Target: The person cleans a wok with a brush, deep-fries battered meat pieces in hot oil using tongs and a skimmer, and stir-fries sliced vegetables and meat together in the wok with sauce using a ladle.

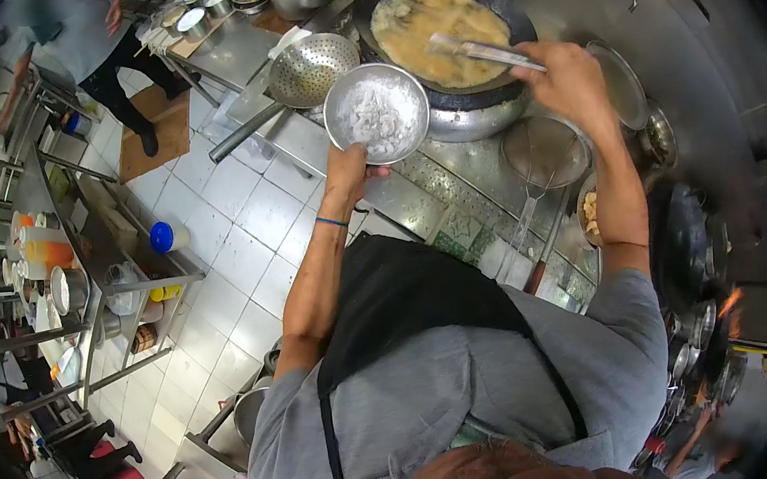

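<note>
In my left hand (350, 174) is the rim of a metal bowl (342, 141), my thumb over its edge. White powder with pale, powder-coated lumps (380, 116) lies inside. My right hand (566, 80) is closed on the handle end of metal tongs (480, 50), which reach out over a large black wok (368, 26). Foaming yellowish oil (435, 19) fills the wok; what is frying under the foam cannot be made out. Just behind the bowl rests a perforated strainer ladle (314, 67), its long handle (244, 134) pointing left.
A round mesh skimmer (545, 152) lies on the steel counter (451, 169) before me. Beyond my right forearm are a bowl of food pieces (590, 210), a dark wok (680, 246) and an orange flame (731, 301). At upper left a person (87, 46) stands near a metal shelf (72, 211).
</note>
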